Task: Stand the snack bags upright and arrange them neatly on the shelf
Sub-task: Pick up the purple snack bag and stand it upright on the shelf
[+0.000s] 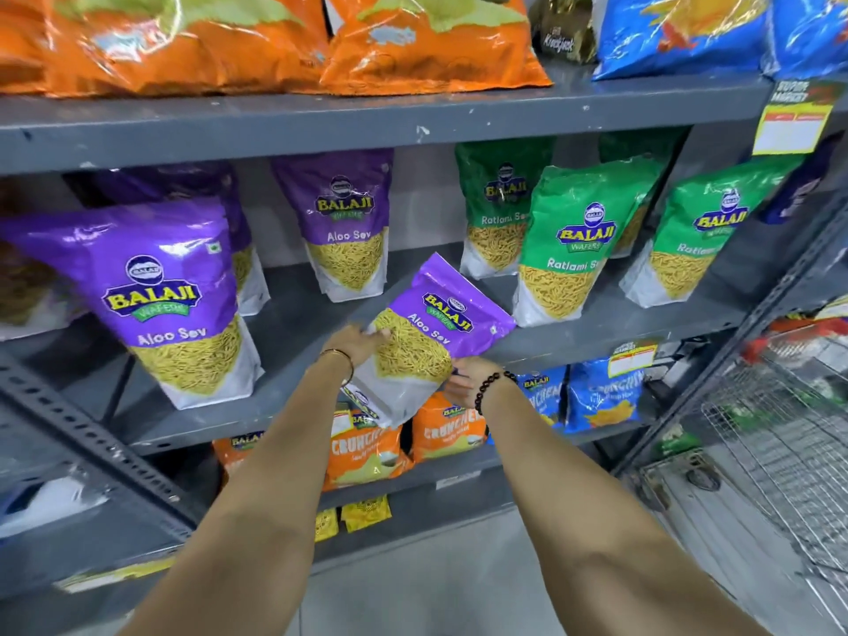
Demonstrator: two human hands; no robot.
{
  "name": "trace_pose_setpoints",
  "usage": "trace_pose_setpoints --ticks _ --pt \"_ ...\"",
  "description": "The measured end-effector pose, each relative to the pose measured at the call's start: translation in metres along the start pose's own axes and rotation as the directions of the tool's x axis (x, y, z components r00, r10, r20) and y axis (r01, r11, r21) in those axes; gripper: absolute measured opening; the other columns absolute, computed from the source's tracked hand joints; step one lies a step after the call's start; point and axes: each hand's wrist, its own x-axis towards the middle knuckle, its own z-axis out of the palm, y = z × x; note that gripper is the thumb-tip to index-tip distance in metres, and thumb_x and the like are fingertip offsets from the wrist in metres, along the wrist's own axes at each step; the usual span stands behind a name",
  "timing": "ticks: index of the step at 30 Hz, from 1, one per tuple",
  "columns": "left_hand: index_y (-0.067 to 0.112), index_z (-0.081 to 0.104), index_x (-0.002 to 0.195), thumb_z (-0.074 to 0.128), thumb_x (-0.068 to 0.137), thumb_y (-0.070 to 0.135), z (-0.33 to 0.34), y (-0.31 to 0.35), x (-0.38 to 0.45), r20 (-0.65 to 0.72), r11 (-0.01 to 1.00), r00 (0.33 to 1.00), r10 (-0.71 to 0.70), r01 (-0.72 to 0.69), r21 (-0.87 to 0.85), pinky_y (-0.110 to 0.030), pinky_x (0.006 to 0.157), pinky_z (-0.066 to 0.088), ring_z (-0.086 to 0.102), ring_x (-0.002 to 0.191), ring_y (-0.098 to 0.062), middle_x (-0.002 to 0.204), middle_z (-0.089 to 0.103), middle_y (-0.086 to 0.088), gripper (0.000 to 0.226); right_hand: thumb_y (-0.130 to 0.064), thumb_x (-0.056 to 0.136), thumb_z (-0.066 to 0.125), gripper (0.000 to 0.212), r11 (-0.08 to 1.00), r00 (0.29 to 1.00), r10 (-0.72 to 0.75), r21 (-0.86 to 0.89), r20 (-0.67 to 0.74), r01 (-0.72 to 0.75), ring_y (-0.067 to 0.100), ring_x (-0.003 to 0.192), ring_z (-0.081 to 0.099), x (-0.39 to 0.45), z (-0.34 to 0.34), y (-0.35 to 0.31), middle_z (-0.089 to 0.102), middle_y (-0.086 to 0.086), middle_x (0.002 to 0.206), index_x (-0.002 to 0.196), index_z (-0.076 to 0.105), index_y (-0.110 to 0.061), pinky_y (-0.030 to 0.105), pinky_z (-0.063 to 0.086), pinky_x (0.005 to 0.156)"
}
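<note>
A purple Aloo Sev bag (426, 335) hangs tilted, its top leaning right, over the front edge of the grey middle shelf (573, 339). My left hand (355, 344) grips its left side and my right hand (463, 381) holds its lower right edge from beneath. Upright on the shelf stand a large purple Aloo Sev bag (170, 296) at front left, another purple bag (346, 227) further back, and three green Ratlami Sev bags (573, 241), (498, 204), (697, 231) to the right.
Orange bags (275, 43) and blue bags (688, 34) lie on the upper shelf. Orange and blue Crunchex bags (452, 429) fill the shelf below. A wire shopping trolley (775, 429) stands on the right. A yellow price tag (791, 126) hangs from the upper shelf edge.
</note>
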Motion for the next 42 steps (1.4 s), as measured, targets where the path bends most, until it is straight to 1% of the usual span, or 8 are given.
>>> trace_pose_setpoints --ticks 4,6,12,17,25,35,40,42 --pt "0.005 0.039 0.139 0.059 0.087 0.042 0.0 -0.008 -0.004 -0.016 0.991 1.0 0.006 -0.008 -0.136 -0.041 0.111 0.033 0.042 0.133 -0.031 0.146 0.043 -0.015 0.067 -0.012 0.094 0.046 0.023 0.996 0.999 0.017 0.085 0.028 -0.02 0.02 0.097 0.067 0.004 0.002 0.0 0.054 0.006 0.078 0.071 0.048 -0.01 0.035 0.039 0.102" --pt "0.003 0.045 0.134 0.06 0.087 0.04 -0.002 -0.015 -0.008 -0.046 0.98 0.999 0.001 -0.01 -0.2 -0.04 0.106 0.035 0.045 0.129 -0.03 0.141 0.047 -0.015 0.061 -0.014 0.094 0.049 0.019 0.996 0.996 -0.013 0.085 0.088 0.005 0.025 0.127 0.05 0.006 0.002 0.0 0.059 0.006 0.09 0.075 0.052 -0.013 0.038 0.036 0.108" --pt "0.013 0.058 0.077 0.068 0.083 0.022 -0.014 -0.03 -0.044 -0.079 0.875 0.994 0.08 -0.108 -0.472 -0.032 0.074 0.045 0.059 0.076 -0.02 0.081 0.062 -0.006 0.015 -0.011 0.087 0.059 0.01 0.968 0.931 -0.252 0.058 0.263 0.246 0.018 0.077 0.064 0.008 -0.01 -0.02 0.068 0.002 0.082 0.081 0.054 -0.017 0.034 0.053 0.078" --pt "0.019 0.067 0.082 0.071 0.079 0.015 -0.037 -0.019 -0.082 -0.059 0.794 0.986 0.153 -0.158 -0.587 -0.032 0.072 0.051 0.065 0.077 -0.018 0.082 0.072 0.0 0.006 -0.007 0.084 0.057 0.011 0.918 0.815 -0.357 0.008 0.456 0.397 0.008 0.065 0.071 -0.008 -0.016 -0.053 0.076 -0.006 0.073 0.083 0.059 -0.018 0.021 0.057 0.059" --pt "0.025 0.073 0.082 0.075 0.071 0.004 -0.061 -0.003 -0.122 0.001 0.789 0.948 0.318 -0.264 -0.555 -0.018 0.056 0.057 0.072 0.072 -0.003 0.076 0.078 0.011 0.024 -0.033 0.031 0.093 0.051 0.881 0.627 -0.36 0.031 0.691 0.472 0.006 0.065 0.072 -0.032 -0.01 -0.085 0.077 -0.005 0.074 0.077 0.077 -0.019 0.021 0.058 0.057" --pt "0.025 0.071 0.092 0.075 0.073 0.009 -0.06 -0.012 -0.094 0.009 0.814 0.953 0.303 -0.254 -0.522 -0.022 0.065 0.06 0.071 0.081 -0.007 0.085 0.077 0.011 0.025 -0.029 0.044 0.09 0.06 0.89 0.644 -0.332 0.002 0.689 0.457 0.011 0.068 0.072 -0.007 -0.007 -0.083 0.077 -0.003 0.079 0.095 0.061 -0.015 0.025 0.06 0.061" --pt "0.024 0.068 0.087 0.075 0.071 0.0 -0.059 -0.016 -0.045 -0.093 0.831 0.953 0.288 -0.297 -0.47 -0.017 0.067 0.057 0.066 0.082 -0.008 0.09 0.072 0.006 0.03 -0.008 0.078 0.062 0.013 0.854 0.702 -0.431 0.004 0.567 0.52 0.009 0.068 0.071 0.015 0.007 -0.089 0.076 -0.004 0.076 0.083 0.053 -0.016 0.026 0.059 0.068" --pt "0.02 0.068 0.089 0.078 0.067 0.0 -0.059 -0.015 -0.024 -0.175 0.843 0.939 0.297 -0.343 -0.415 -0.012 0.066 0.055 0.064 0.08 -0.006 0.092 0.072 0.001 0.031 0.001 0.088 0.05 0.018 0.824 0.717 -0.488 -0.007 0.497 0.566 0.006 0.067 0.069 0.026 0.017 -0.093 0.075 -0.007 0.073 0.081 0.052 -0.016 0.023 0.058 0.068"
